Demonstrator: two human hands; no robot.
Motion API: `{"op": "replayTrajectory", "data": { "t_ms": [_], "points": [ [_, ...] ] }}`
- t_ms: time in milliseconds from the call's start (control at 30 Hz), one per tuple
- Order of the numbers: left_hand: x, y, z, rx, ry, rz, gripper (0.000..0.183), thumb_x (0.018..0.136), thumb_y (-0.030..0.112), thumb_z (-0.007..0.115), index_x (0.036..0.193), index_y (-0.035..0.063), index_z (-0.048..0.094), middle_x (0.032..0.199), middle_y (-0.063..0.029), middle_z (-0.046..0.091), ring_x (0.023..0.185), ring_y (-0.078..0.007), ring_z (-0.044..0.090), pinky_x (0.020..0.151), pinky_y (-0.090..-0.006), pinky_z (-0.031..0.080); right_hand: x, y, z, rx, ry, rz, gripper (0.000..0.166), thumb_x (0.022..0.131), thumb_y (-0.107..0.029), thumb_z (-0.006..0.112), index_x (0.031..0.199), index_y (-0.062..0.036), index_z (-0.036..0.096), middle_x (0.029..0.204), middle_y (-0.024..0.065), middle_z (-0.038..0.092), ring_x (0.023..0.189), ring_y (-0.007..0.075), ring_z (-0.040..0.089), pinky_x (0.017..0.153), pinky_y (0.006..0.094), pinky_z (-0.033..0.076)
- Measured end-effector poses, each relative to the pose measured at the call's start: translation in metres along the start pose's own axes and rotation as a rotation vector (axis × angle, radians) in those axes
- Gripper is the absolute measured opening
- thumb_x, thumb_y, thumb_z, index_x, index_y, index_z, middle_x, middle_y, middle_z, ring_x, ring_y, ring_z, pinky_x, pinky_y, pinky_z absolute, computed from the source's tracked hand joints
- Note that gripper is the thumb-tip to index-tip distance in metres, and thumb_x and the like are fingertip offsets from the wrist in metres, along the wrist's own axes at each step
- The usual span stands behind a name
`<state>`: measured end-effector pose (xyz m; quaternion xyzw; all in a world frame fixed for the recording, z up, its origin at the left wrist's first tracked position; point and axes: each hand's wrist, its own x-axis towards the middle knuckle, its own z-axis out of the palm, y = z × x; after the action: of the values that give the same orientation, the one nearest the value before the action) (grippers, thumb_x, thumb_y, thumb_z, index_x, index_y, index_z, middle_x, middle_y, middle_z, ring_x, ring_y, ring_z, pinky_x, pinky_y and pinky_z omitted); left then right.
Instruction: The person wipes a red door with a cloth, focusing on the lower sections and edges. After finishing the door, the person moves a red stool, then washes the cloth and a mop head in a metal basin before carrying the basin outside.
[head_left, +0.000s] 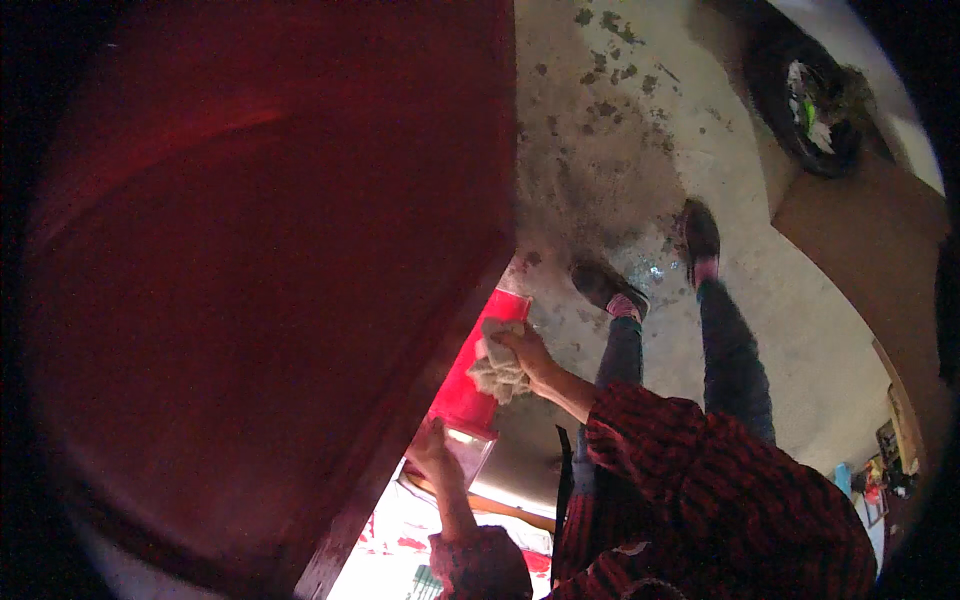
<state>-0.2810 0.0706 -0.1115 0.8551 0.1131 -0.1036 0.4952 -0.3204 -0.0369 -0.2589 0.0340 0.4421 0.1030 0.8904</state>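
Note:
A folded pale cloth is gripped in my right hand. It lies against a bright red, smooth-faced panel that is lit strongly. Lower down, my left hand is at the panel's lower end, beside a shiny ledge. The dim light hides whether its fingers grip the edge or only rest there. A very large dark red surface fills the left side of the view, close to the camera, and its slanting edge covers part of the red panel.
My shoes stand on a stained concrete floor with dark blotches. At upper right is a black tyred wheel beside a brown board-like surface. Small mixed items sit at the right rim. Red-marked white material shows below.

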Motion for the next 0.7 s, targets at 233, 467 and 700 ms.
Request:
{"op": "replayTrajectory", "data": {
  "t_ms": [233,467,700],
  "points": [
    [-0.029,0.009,-0.056,0.670,-0.076,0.134,0.025,0.075,0.003,0.050,0.097,-0.0046,0.058,0.101,-0.0129,0.059,0.093,-0.0231,0.055,0.087,-0.0346,0.040,-0.092,0.014,0.065,-0.368,-0.151,-0.389,0.058,0.072,-0.020,0.067,0.120,-0.0062,0.038,0.103,0.0116,0.053,0.086,0.0198,0.055,0.067,0.0312,0.047],
    [-0.094,0.077,-0.013,0.261,-0.342,0.232,0.034,0.077,0.002,0.054,0.111,0.0020,0.051,0.112,-0.0083,0.053,0.102,-0.0210,0.050,0.091,-0.0328,0.038,-0.205,-0.004,0.042,-0.568,-0.411,-0.310,0.058,0.072,-0.019,0.067,0.120,-0.0041,0.038,0.098,0.0115,0.056,0.080,0.0182,0.057,0.066,0.0297,0.048],
    [-0.175,0.148,-0.045,-0.159,-0.350,-0.064,0.023,0.075,-0.001,0.054,0.098,0.0011,0.056,0.094,0.0004,0.055,0.085,-0.0152,0.051,0.083,-0.0294,0.040,-0.286,-0.076,0.093,-0.551,-0.006,-0.709,0.048,0.072,-0.014,0.064,0.113,-0.0059,0.041,0.090,0.0098,0.056,0.076,0.0200,0.057,0.063,0.0322,0.048]
  ]
}}
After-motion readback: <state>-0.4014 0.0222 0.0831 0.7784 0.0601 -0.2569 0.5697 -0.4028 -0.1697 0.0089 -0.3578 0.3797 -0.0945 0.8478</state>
